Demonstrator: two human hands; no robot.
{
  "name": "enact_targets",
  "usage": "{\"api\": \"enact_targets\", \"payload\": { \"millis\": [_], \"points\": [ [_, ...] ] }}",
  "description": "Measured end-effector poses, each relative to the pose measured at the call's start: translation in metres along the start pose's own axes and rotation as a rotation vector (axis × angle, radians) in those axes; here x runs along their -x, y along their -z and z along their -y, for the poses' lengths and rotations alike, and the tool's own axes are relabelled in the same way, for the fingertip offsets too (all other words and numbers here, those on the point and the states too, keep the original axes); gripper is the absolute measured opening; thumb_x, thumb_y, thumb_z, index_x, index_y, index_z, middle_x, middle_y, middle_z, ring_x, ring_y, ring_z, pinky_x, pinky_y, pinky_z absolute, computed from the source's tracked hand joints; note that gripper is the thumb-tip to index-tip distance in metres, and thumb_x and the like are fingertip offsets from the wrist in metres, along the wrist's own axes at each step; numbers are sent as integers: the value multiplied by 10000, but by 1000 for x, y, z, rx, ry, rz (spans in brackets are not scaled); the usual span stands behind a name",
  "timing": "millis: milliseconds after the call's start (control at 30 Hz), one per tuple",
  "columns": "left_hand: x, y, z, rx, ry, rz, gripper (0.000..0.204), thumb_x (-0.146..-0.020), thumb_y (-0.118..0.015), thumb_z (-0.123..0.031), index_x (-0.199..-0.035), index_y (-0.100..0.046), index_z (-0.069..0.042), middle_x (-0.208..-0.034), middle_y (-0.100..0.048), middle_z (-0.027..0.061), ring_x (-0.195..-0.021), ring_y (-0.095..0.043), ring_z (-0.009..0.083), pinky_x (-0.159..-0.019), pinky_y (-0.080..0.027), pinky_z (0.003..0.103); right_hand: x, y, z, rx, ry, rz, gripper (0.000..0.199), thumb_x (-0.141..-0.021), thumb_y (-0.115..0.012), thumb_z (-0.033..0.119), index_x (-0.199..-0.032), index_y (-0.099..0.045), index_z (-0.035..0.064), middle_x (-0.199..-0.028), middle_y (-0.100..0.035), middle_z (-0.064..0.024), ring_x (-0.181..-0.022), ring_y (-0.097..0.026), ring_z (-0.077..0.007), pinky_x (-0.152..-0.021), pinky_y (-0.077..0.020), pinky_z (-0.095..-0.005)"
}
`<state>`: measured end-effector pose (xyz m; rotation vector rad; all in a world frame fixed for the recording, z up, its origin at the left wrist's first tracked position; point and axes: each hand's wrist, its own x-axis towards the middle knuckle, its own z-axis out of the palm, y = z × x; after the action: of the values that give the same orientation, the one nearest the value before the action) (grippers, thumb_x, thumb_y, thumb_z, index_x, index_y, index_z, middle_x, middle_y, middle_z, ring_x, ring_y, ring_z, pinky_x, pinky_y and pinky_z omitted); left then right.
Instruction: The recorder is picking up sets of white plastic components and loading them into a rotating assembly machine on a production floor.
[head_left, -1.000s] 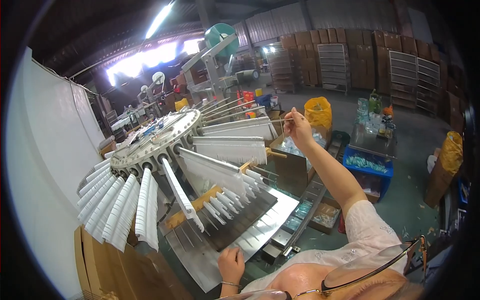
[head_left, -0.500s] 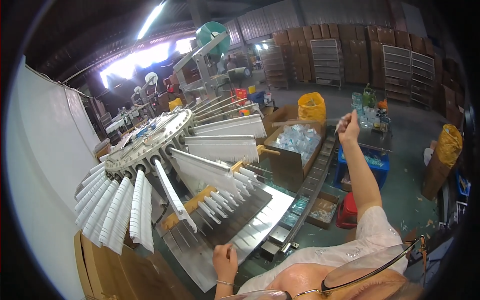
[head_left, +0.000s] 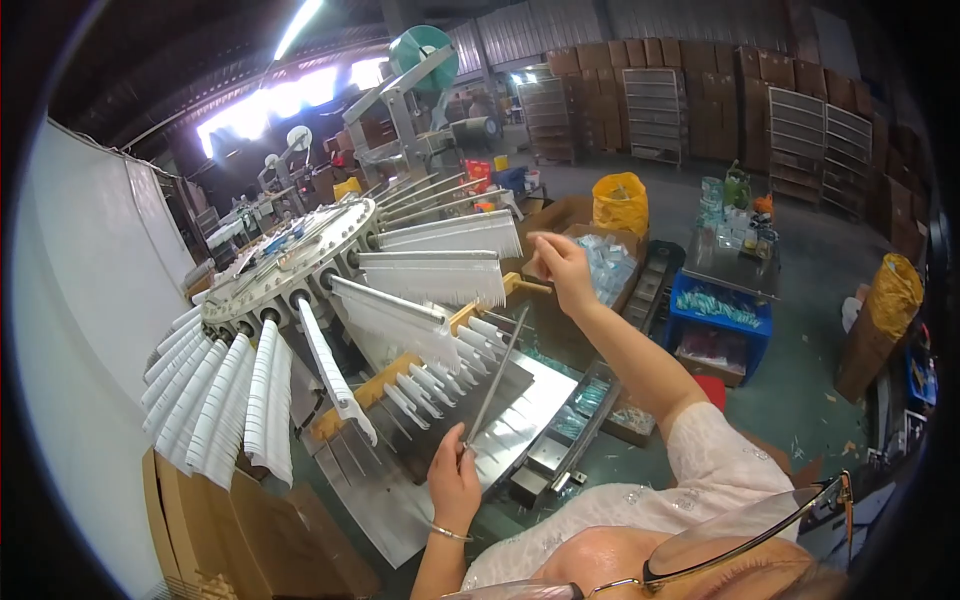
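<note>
My left hand [head_left: 455,488], with a bracelet at the wrist, is closed in front of the machine. A thin grey metal rod [head_left: 497,380] slants up and away from its fingertips. My right hand [head_left: 562,270] is raised beyond the rod's far end, fingers pinched together; what they hold, if anything, is too small to make out. To the left stands a round metal turntable machine [head_left: 225,300] with arms around its rim. White pleated sheets [head_left: 268,405] hang on several arms. Between the machine and my hands, small white rolled pieces [head_left: 412,395] sit on a row of thin pins beside a yellow bar [head_left: 365,402].
A metal plate [head_left: 525,405] lies under the pins, with a narrow metal track [head_left: 570,440] beside it. Behind my right hand, a carton [head_left: 610,265] holds clear packets next to a yellow bag [head_left: 620,205]. Further right stands a blue crate [head_left: 745,340]; racks [head_left: 655,115] line the back.
My right hand has swung left, from above the blue crate to near the machine's hanging sheets. My left hand has risen slightly, and the rod now slants up from it.
</note>
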<state>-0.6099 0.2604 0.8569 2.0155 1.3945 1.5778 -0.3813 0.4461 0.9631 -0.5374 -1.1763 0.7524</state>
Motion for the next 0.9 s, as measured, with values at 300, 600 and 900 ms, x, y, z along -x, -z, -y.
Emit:
{"api": "enact_targets", "payload": {
  "millis": [300, 600, 900],
  "points": [
    [21, -1, 19, 84, 80, 21, 344, -758, -506, 41, -1093, -497, -38, -688, -472, 16, -601, -446, 78, -550, -386, 205, -33, -10, -29, 128, 1, 7, 184, -764, -635, 174, -797, -623, -7, -676, -565, 16, -585, -467, -40, -517, -365, -188],
    [23, -2, 22, 112, 162, 47, 330, -749, -528, -11, -1077, -511, -38, -700, -516, 81, -594, -507, 174, -580, -423, 270, -36, -8, -29, 68, -59, 12, 161, -764, -634, 171, -819, -611, 22, -638, -533, 34, -532, -435, -26, -469, -331, -170],
    [31, 2, 22, 130, 189, 58, 334, -747, -529, -15, -1080, -506, -35, -703, -521, 86, -603, -512, 182, -590, -427, 275, -21, 3, -31, -25, -80, 26, 128, -780, -613, 145, -802, -600, 20, -613, -510, 38, -506, -407, -21, -442, -296, -173]
  ]
}}
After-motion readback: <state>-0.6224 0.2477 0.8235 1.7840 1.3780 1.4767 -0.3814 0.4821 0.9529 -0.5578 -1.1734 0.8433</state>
